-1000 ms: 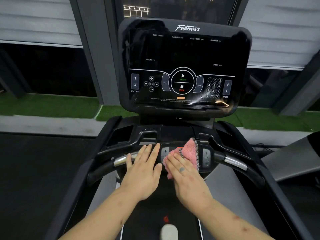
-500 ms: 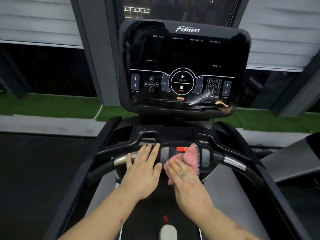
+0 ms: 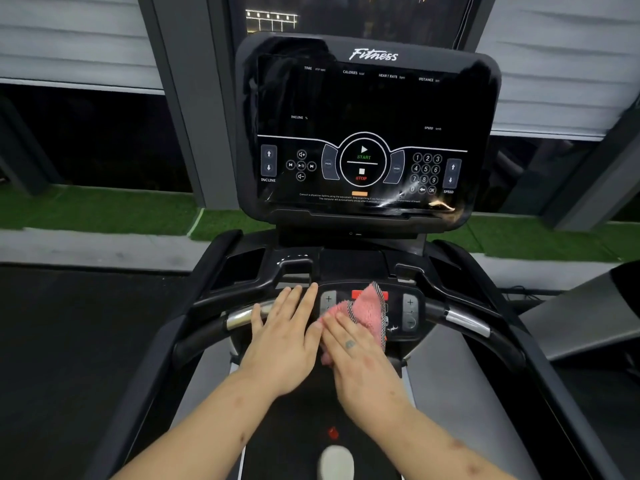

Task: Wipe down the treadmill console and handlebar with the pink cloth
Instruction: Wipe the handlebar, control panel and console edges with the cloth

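The black treadmill console stands upright ahead, its screen dark with white button markings. Below it, the handlebar curves across, with chrome sections on both sides. My left hand rests flat on the bar just left of the small middle control panel, fingers straight. My right hand presses the pink cloth flat against that panel with straight fingers. A corner of the cloth stands up beside a red button.
The dark treadmill belt runs beneath my arms, and a white shoe tip shows at the bottom edge. Black side rails flank the deck. Green turf and grey window frames lie beyond. Another grey machine sits to the right.
My right hand has slid the pink cloth slightly left and toward me across the middle panel, uncovering the red button. My left hand has stayed on the bar.
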Demonstrator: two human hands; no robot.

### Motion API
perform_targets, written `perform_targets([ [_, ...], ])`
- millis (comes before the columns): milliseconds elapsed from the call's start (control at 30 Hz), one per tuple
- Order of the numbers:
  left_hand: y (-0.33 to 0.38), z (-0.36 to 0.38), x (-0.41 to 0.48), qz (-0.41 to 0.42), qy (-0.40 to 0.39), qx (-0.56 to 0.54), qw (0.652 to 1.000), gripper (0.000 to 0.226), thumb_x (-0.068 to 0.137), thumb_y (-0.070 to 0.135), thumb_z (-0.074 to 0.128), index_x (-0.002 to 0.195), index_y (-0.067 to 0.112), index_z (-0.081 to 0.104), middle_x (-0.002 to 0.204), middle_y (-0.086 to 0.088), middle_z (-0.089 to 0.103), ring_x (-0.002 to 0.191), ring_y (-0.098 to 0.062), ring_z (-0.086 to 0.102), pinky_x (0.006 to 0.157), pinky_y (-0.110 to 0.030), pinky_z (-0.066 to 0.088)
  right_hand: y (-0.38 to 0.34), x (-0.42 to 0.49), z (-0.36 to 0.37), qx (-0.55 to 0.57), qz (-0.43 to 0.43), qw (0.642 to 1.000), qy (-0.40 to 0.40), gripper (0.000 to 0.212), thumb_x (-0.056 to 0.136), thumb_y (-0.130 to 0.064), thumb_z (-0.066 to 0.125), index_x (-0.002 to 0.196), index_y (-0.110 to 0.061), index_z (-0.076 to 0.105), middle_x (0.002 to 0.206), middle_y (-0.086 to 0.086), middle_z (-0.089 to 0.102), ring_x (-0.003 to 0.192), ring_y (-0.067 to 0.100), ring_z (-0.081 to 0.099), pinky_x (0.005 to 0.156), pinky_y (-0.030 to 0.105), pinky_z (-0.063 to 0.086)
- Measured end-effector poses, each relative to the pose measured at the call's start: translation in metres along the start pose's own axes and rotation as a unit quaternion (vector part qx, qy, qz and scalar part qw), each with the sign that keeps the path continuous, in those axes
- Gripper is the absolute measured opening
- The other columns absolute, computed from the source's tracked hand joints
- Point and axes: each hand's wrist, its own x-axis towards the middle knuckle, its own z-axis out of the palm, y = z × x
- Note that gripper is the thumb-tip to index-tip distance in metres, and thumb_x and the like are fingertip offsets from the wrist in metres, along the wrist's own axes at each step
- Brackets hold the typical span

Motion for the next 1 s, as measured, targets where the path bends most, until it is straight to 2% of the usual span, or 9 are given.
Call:
perform_targets([
  [133, 0.0, -0.002, -0.001, -0.001, -0.001, -0.007, 1.0, 0.061, 0.107, 0.049, 0.019, 0.158, 0.044, -0.013, 0.171, 0.011, -0.001, 0.154, -0.006, -0.014, 0.125, -0.054, -0.006, 0.0, -0.019, 0.0, -0.025, -0.001, 1.0, -0.011, 0.068, 0.091, -0.017, 0.065, 0.155, -0.022, 0.041, 0.163, -0.005, 0.032, 0.154, 0.012, 0.019, 0.124, 0.037, 0.017],
  [233, 0.001, -0.002, -0.001, -0.002, -0.005, -0.008, 1.0, 0.059, 0.107, 0.049, 0.017, 0.158, 0.043, -0.012, 0.171, 0.011, -0.002, 0.154, -0.006, -0.015, 0.125, -0.054, -0.007, -0.005, -0.004, 0.001, -0.017, 0.004, 1.0, -0.003, 0.064, 0.091, -0.017, 0.062, 0.152, -0.02, 0.045, 0.161, -0.002, 0.037, 0.154, 0.013, 0.021, 0.124, 0.039, 0.024],
  [400, -0.001, -0.001, 0.0, 0.001, -0.007, -0.019, 1.0, 0.058, 0.107, 0.047, 0.015, 0.159, 0.044, -0.01, 0.171, 0.013, 0.0, 0.154, -0.003, -0.013, 0.125, -0.054, -0.006, -0.02, 0.018, 0.004, 0.024, 0.039, 0.999, 0.002, 0.059, 0.097, -0.018, 0.042, 0.156, -0.018, 0.038, 0.165, -0.001, 0.031, 0.155, 0.012, 0.017, 0.125, 0.039, 0.019],
  [467, -0.001, -0.001, -0.001, 0.001, -0.003, -0.021, 1.0, 0.058, 0.107, 0.048, 0.015, 0.159, 0.044, -0.009, 0.171, 0.013, 0.0, 0.154, -0.004, -0.013, 0.125, -0.053, -0.007, -0.018, 0.012, 0.004, 0.031, 0.037, 0.999, 0.008, 0.061, 0.096, -0.016, 0.044, 0.156, -0.017, 0.038, 0.165, -0.001, 0.03, 0.155, 0.012, 0.016, 0.125, 0.039, 0.019],
  [600, 0.0, -0.001, -0.001, -0.001, -0.001, -0.01, 1.0, 0.06, 0.106, 0.051, 0.015, 0.16, 0.043, -0.01, 0.171, 0.011, -0.001, 0.155, -0.006, -0.013, 0.125, -0.052, -0.008, 0.002, -0.013, 0.0, 0.024, 0.019, 0.999, 0.009, 0.071, 0.089, -0.006, 0.059, 0.156, -0.019, 0.038, 0.165, -0.001, 0.031, 0.155, 0.013, 0.019, 0.121, 0.043, 0.03],
  [733, 0.0, 0.0, -0.001, -0.003, -0.001, -0.002, 1.0, 0.06, 0.106, 0.051, 0.015, 0.159, 0.042, -0.013, 0.171, 0.01, -0.002, 0.154, -0.007, -0.014, 0.125, -0.052, -0.008, 0.033, -0.042, -0.012, 0.012, 0.082, 0.997, -0.004, 0.085, 0.084, 0.001, 0.066, 0.158, -0.023, 0.032, 0.166, -0.005, 0.028, 0.155, 0.012, 0.017, 0.12, 0.046, 0.033],
  [833, -0.001, 0.001, -0.001, -0.002, -0.002, -0.003, 1.0, 0.061, 0.106, 0.051, 0.015, 0.159, 0.042, -0.014, 0.171, 0.01, -0.002, 0.155, -0.007, -0.014, 0.126, -0.053, -0.006, 0.048, -0.055, -0.02, 0.025, 0.122, 0.992, 0.017, 0.078, 0.086, 0.003, 0.067, 0.155, -0.019, 0.039, 0.163, -0.002, 0.034, 0.154, 0.012, 0.023, 0.118, 0.048, 0.036],
  [1000, -0.001, 0.002, 0.0, 0.0, 0.001, -0.007, 1.0, 0.061, 0.106, 0.052, 0.015, 0.159, 0.043, -0.013, 0.171, 0.01, -0.001, 0.155, -0.007, -0.014, 0.125, -0.054, -0.006, 0.029, -0.051, -0.017, 0.056, 0.195, 0.979, 0.028, 0.07, 0.095, -0.002, 0.059, 0.157, -0.021, 0.034, 0.166, -0.005, 0.027, 0.155, 0.008, 0.013, 0.122, 0.047, 0.03],
])
